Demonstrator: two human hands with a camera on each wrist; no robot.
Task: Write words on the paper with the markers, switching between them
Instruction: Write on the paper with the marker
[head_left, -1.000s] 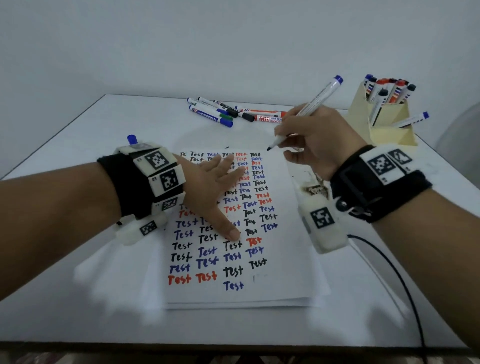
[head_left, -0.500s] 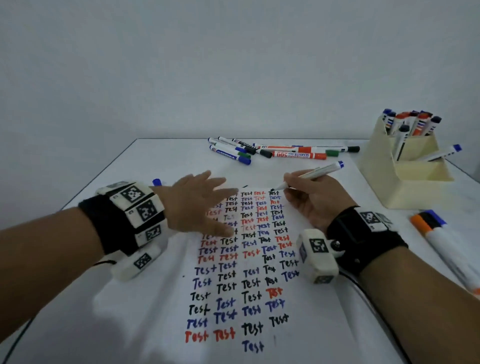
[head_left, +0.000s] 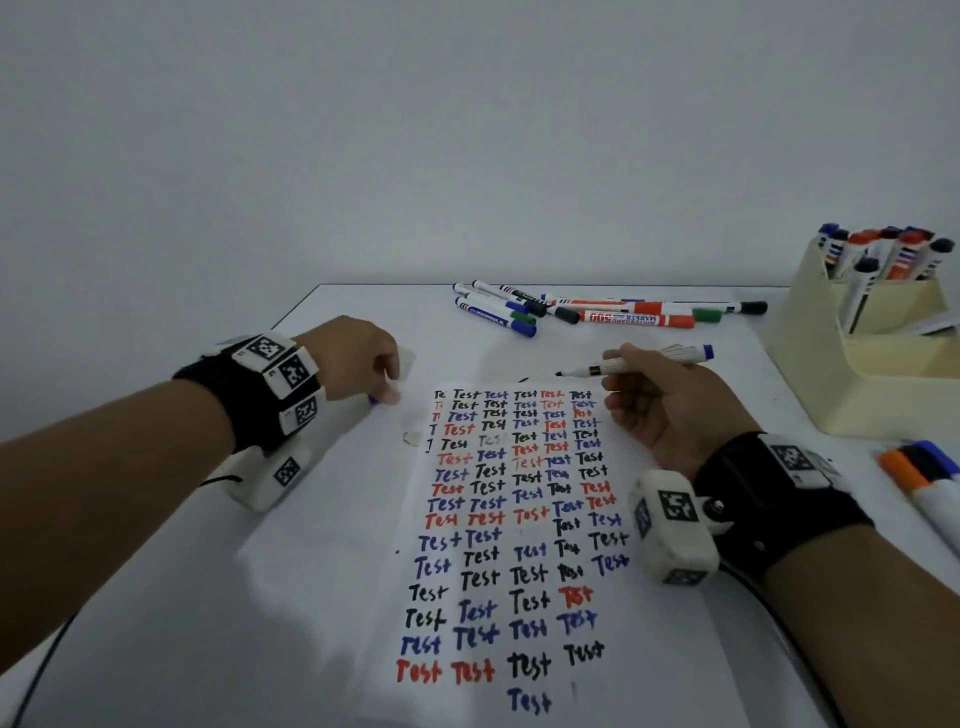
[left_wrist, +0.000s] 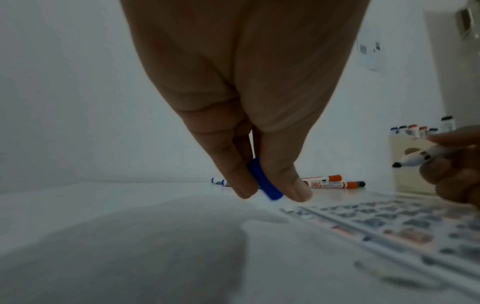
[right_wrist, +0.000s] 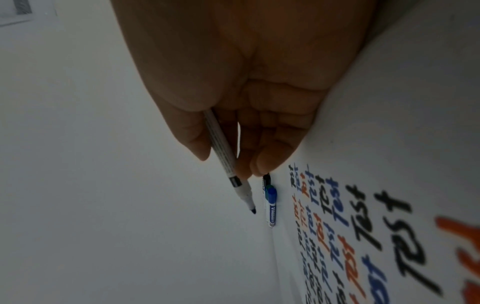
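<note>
Marker (head_left: 639, 364) in R hand (head_left: 670, 415), cap (left_wrist: 263, 181) pinched in L hand (head_left: 358, 364).

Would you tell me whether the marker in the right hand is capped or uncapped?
Uncapped: the marker in the right hand shows a bare dark tip, while the left hand pinches a blue cap.

one paper (head_left: 519, 519), one holder (head_left: 857, 364), two hands.
</note>
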